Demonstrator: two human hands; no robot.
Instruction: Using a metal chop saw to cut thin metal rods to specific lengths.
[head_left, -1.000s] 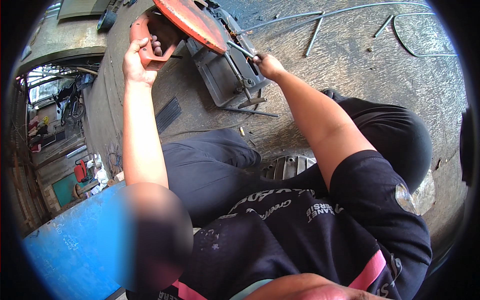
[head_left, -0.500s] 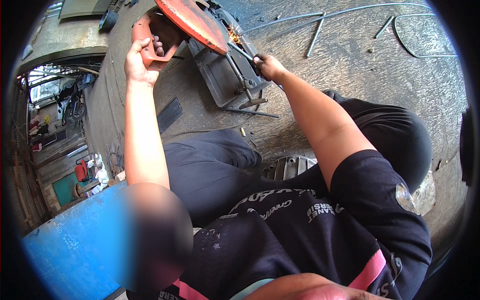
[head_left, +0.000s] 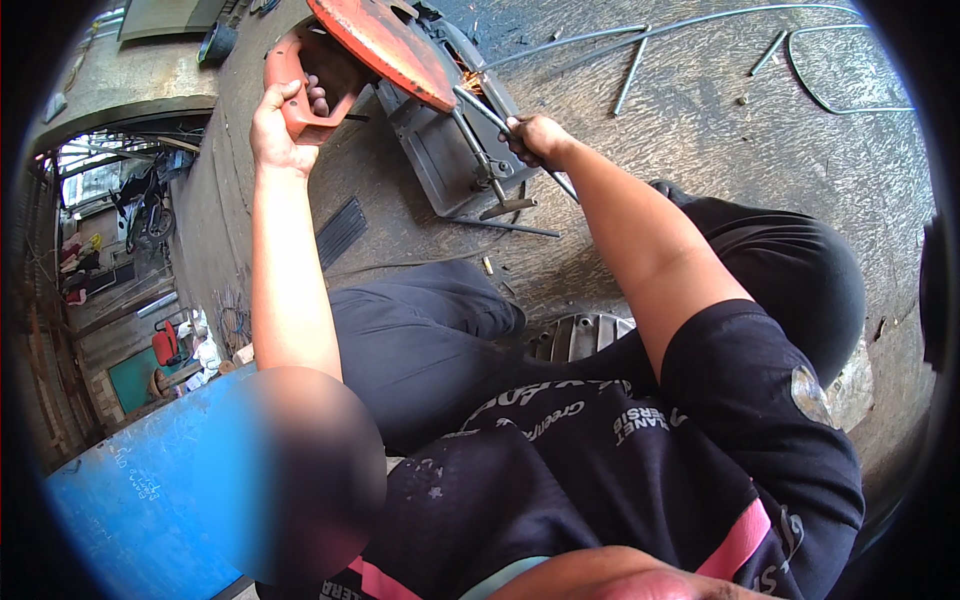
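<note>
At the far side, my left hand is wrapped round the orange D-shaped handle of a cut-off saw. The saw's worn orange blade guard slants over its grey metal base. Small sparks show beside the guard; the blade's cutting edge is hidden. My right hand grips a thin metal rod, with one end close to the guard and the other passing under my wrist. A clamp screw with a T-handle sticks out from the base toward me.
Long bent metal rods and short cut pieces lie on the floor at the far right. Dark flat bars lie left of the saw. A blue panel is at the near left, and a ribbed metal piece sits between my legs.
The rod in my right hand has shifted slightly toward me, and more of it shows past my wrist. The sparks are smaller. My left hand stays on the handle.
</note>
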